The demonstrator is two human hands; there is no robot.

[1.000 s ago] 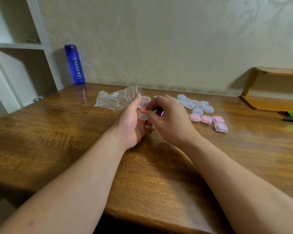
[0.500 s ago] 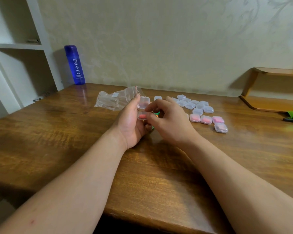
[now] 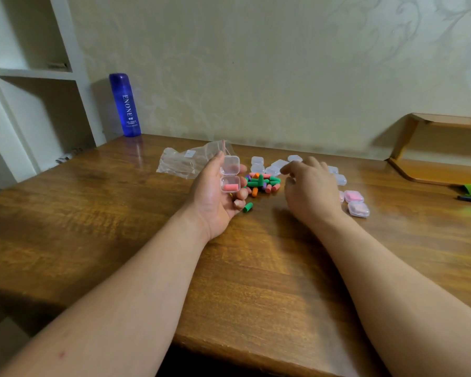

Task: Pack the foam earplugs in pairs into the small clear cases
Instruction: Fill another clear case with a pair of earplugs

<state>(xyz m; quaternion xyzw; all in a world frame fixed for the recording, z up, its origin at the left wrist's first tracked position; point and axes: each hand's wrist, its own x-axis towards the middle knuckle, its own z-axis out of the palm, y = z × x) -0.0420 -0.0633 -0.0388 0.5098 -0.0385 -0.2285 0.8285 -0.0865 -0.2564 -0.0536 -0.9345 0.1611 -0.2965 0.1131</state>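
The open case (image 3: 230, 183) sits in my left hand (image 3: 215, 197), lid hinged up and away from me. My thumb is on its left edge and my curled fingers (image 3: 241, 193) grip the right edge. One pink earplug (image 3: 231, 188) lies across the lower half, so as far as I can tell it wants a partner. My right hand (image 3: 309, 191) hangs just above the worktop (image 3: 256, 268), fingers loose and holding nothing, a little to the right of the pile of earplugs (image 3: 261, 182)

To do this well I should pick a pink one from the near right edge of the pile, not the green ones on top, so the pair matches. I'd pinch it lightly by its wide end, since foam squashes and springs back. Then I'd lay it alongside the first, not across it, or the lid may not snap down. I should keep the case level, or the loose plug could roll out

A stray green earplug (image 3: 247, 207) lies just beside my left little finger. The empty cases (image 3: 257, 164) wait behind the pile and the filled cases (image 3: 354, 196) sit off to my right. A plastic bag (image 3: 188, 164) lies behind my left hand
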